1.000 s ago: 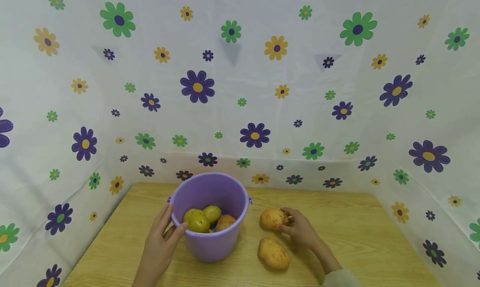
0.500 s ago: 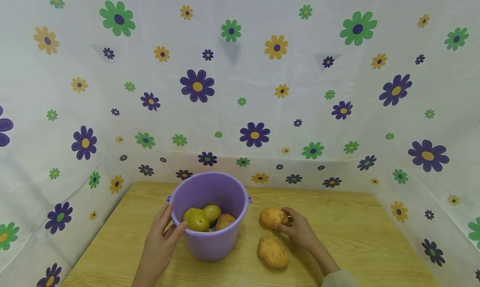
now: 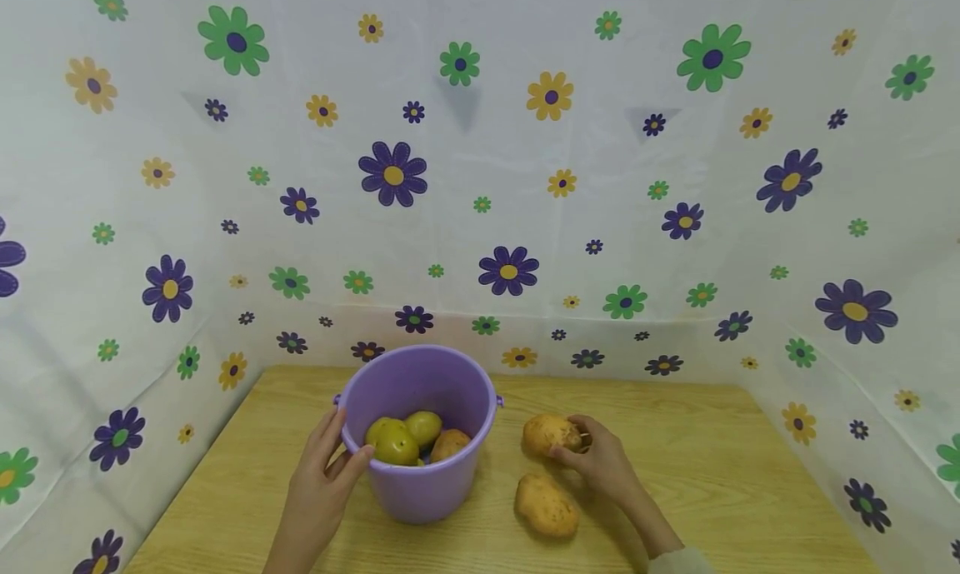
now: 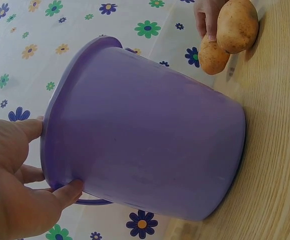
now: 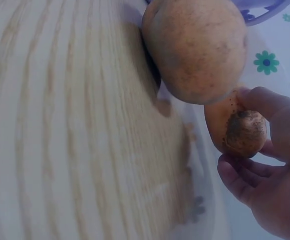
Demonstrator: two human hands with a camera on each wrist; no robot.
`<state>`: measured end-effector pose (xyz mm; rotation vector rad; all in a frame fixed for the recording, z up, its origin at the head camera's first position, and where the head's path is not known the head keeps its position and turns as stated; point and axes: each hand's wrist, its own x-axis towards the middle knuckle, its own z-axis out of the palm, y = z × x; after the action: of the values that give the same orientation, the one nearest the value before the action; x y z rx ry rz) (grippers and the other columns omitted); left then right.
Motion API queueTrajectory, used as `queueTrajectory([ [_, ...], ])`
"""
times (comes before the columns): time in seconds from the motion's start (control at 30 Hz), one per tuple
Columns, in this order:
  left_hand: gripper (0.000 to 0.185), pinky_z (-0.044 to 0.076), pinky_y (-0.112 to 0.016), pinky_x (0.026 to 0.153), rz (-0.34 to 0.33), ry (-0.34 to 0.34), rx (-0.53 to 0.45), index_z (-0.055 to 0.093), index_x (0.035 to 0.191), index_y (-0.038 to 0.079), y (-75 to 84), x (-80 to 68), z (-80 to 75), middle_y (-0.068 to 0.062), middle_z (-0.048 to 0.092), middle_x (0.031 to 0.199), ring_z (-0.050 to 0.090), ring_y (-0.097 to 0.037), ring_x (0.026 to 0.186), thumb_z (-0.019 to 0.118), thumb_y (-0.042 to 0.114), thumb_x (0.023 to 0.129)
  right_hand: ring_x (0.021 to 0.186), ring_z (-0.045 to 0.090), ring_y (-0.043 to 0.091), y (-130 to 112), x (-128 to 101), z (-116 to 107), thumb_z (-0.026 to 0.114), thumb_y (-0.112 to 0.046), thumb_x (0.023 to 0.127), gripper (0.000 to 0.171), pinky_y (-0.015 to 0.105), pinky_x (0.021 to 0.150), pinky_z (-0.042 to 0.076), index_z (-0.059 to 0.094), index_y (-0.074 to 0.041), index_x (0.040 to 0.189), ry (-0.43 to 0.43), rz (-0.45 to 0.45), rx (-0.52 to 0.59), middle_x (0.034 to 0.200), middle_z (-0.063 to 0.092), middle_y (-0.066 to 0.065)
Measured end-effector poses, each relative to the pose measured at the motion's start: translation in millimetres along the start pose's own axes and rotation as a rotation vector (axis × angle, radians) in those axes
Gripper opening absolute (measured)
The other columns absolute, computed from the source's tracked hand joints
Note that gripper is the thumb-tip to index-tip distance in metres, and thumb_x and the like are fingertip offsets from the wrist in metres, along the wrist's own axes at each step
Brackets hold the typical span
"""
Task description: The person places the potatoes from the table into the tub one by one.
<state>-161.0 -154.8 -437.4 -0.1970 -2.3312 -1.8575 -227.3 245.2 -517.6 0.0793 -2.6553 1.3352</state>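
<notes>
Head view: a purple bucket [image 3: 417, 432] stood on the wooden table [image 3: 712, 466], near the middle of its far edge and a little toward the left. The left hand [image 3: 318, 495] grasped the bucket's near-left rim, thumb hooked over the lip and fingers against the outer wall. Inside lay two greenish potatoes [image 3: 395, 441] and a brown one [image 3: 450, 445]. To the right of the bucket, the right hand [image 3: 603, 466] grasped a potato [image 3: 549, 435], fingers curled round its right end. A second potato [image 3: 546, 505] lay on the table just in front of it, toward the near edge

Left wrist view: the left hand [image 4: 14, 185] clasped the rim of the bucket [image 4: 145, 145], thumb and fingers on either side of the lip. Beyond the bucket, the two potatoes [image 4: 237, 25] showed close together, with the right hand [image 4: 207, 17] behind them

Right wrist view: the fingers [image 5: 272, 115] of the right hand wrapped the end of the held potato [image 5: 237, 127]; whether it touched the table could not be told. The loose potato [image 5: 197, 47] lay just beside it
</notes>
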Motion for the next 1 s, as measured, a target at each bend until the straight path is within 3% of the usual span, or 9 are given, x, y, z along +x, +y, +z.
queueTrajectory([
  [0.53,0.074,0.040,-0.015,0.107,-0.005,-0.003,-0.005,0.025,0.162,-0.001,0.1,-0.9,0.0,-0.020,0.011,0.170,0.029,-0.043,0.150,0.066,0.018,0.104,0.098,0.068,0.026,-11,-8,-18,0.088,-0.034,0.085,0.069,0.032,0.078,0.063,0.059,0.007,0.133,0.065,0.037,-0.038,0.120,0.067,0.024],
  [0.83,0.074,0.040,-0.016,0.110,-0.018,-0.008,-0.006,0.024,0.163,0.001,0.2,-1.0,-0.8,-0.015,0.009,0.171,0.028,-0.040,0.151,0.065,0.019,0.104,0.091,0.070,0.025,-25,-9,-31,0.085,-0.027,0.088,0.060,0.022,0.066,0.060,0.060,0.007,0.130,0.092,0.031,-0.038,0.115,0.069,0.024],
  [1.0,0.074,0.040,-0.019,0.111,-0.012,-0.008,-0.003,0.024,0.163,0.001,0.6,-1.3,-1.0,-0.016,0.009,0.171,0.028,-0.041,0.151,0.066,0.020,0.104,0.092,0.070,0.027,-35,-10,-38,0.085,-0.028,0.088,0.062,0.024,0.065,0.061,0.059,0.007,0.131,0.086,0.031,-0.028,0.117,0.069,0.026],
])
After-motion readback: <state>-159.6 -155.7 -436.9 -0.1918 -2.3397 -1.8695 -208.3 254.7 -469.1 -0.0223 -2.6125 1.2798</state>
